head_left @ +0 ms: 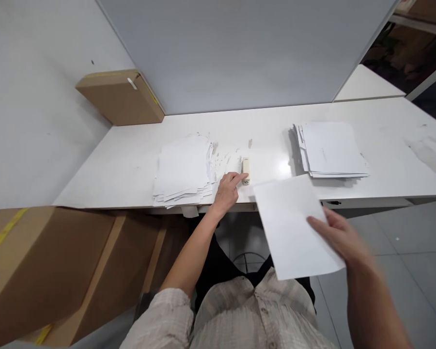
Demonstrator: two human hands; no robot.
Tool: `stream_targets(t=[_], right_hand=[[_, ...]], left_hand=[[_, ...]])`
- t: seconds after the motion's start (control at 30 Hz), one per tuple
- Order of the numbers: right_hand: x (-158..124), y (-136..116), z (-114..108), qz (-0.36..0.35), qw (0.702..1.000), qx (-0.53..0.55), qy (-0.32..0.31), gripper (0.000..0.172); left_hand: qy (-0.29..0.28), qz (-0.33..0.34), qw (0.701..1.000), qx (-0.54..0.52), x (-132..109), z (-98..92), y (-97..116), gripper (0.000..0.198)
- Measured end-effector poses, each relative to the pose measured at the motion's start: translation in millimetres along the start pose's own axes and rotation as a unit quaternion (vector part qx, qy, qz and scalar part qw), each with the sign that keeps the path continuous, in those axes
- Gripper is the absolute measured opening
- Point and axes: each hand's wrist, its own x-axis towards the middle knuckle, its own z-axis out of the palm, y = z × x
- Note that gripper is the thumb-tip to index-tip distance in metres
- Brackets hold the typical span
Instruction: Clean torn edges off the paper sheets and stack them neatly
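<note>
Nearest, we list one shirt point(240, 310), pale and checked, worn by the person. To its left, below worktop height, we count several brown cardboard boxes point(32, 276), one marked with yellow tape. At right, one right hand point(343, 237), slightly blurred: fingers closed on the right edge of a single white sheet point(287, 237), thumb on top, the rest beneath. The sheet, its upper face blank, is held tilted before the worktop point(267, 140), its far edge overlapping the worktop's front edge in our view.

Further on, one left hand point(227, 191): index finger extended over the near end of a cream stapler point(246, 165), other fingers loosely bent; whether the thumb grips it we cannot tell. The stapler lies on the worktop near its front edge, between two paper piles. We enter the left pile point(183, 165), uneven at its edges, and the right pile point(332, 145), set slightly further back. Behind, at left, one upright brown carton point(123, 99); along the back, one large grey panel point(240, 53).
</note>
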Motion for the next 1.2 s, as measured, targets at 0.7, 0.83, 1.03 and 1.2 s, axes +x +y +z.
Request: stream_targets(t=[0.7,0.83,1.03,1.2], right_hand=[[68.9,-101.1,-56.3,-0.222,0.854,-0.355,0.309,0.036],[43.3,-39.5,4.9,-0.218,0.912,-0.315,0.148,0.032],[34.9,48.5,95.0,-0.173,0.974,-0.148,-0.017,0.034],[24.9,69.0,133.9,-0.186,0.965,-0.145,-0.119,0.027]], left_hand=[[0.149,0.021,0.987,0.062,-30.4,-28.3,-8.4,0.027],[0.191,-0.073,0.963,0.175,-48.2,-75.3,-47.6,0.031],[0.065,-0.076,0.965,0.243,-58.9,-103.7,-84.3,0.033],[0.065,-0.052,0.971,0.225,-56.9,-105.7,-78.6,0.026]])
